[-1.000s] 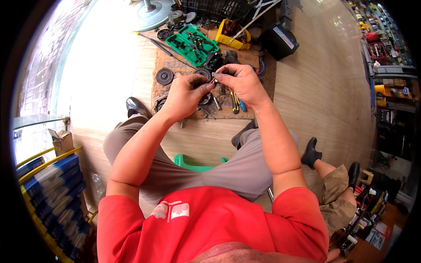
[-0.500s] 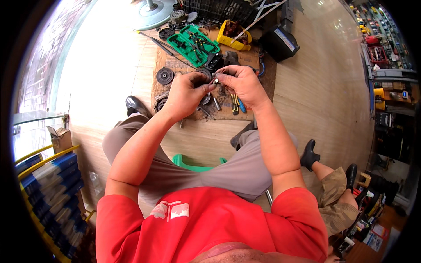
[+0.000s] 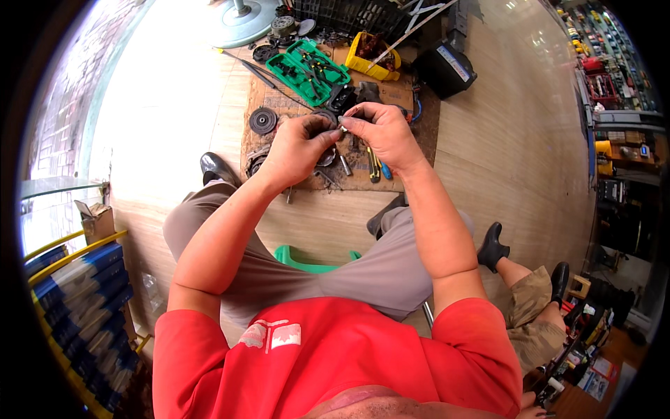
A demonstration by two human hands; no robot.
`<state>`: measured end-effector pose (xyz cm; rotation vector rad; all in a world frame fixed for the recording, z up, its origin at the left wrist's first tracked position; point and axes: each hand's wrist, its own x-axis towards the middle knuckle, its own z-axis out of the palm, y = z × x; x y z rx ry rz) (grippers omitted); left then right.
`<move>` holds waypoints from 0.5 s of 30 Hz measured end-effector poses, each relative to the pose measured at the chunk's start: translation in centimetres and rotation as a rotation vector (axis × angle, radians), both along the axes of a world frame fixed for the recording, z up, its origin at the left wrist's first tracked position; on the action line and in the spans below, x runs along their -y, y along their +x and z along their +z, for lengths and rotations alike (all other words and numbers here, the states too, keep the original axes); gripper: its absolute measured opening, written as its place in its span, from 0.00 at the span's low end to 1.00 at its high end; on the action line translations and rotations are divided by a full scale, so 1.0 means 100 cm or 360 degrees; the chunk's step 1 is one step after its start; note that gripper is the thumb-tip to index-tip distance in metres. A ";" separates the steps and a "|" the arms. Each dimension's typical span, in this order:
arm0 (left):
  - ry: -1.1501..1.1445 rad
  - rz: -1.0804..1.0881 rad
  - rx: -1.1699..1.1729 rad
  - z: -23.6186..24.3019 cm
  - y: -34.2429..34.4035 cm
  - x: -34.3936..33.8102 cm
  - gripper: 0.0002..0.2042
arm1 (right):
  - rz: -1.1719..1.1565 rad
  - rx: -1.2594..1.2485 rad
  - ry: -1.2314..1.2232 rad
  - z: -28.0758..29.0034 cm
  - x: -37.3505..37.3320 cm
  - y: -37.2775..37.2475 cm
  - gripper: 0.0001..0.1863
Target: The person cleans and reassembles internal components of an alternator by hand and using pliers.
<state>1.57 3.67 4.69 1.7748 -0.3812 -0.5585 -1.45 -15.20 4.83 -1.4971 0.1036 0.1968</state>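
Observation:
My left hand (image 3: 299,148) and my right hand (image 3: 388,137) meet over a stained cardboard sheet (image 3: 419,164). Their fingertips pinch a small pale part (image 3: 343,128), mostly covered by the fingers, so its kind is unclear. Below them on the cardboard lie a short metal cylinder (image 3: 345,165), a yellow-and-black handled tool (image 3: 374,168) and a blue-handled tool (image 3: 385,170). A dark round grooved disc (image 3: 263,121) rests left of my left hand. Beyond the hands, a green tool case (image 3: 293,78) lies open with black tools inside.
A yellow bin (image 3: 393,74) with dark reddish parts and a black box (image 3: 443,82) stand at the far side. Between my legs shows a green stool edge (image 3: 307,266). Another person's leg (image 3: 513,269) is at right; a rack of blue boxes (image 3: 84,293) stands left.
My right hand has shifted slightly, its fingertips closing further over the small part, so less of it shows. My left hand has hardly moved.

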 end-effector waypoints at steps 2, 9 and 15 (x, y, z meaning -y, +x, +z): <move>0.0004 0.0031 0.0126 -0.004 -0.001 0.000 0.09 | 0.0011 -0.0004 -0.0080 0.003 -0.002 -0.001 0.06; 0.0052 0.0040 0.0343 0.002 -0.004 0.002 0.09 | 0.0008 -0.0011 0.0004 0.007 -0.001 -0.005 0.06; -0.0035 -0.0037 0.0036 -0.003 0.000 0.000 0.09 | 0.0021 0.0108 -0.0185 0.008 -0.004 -0.004 0.06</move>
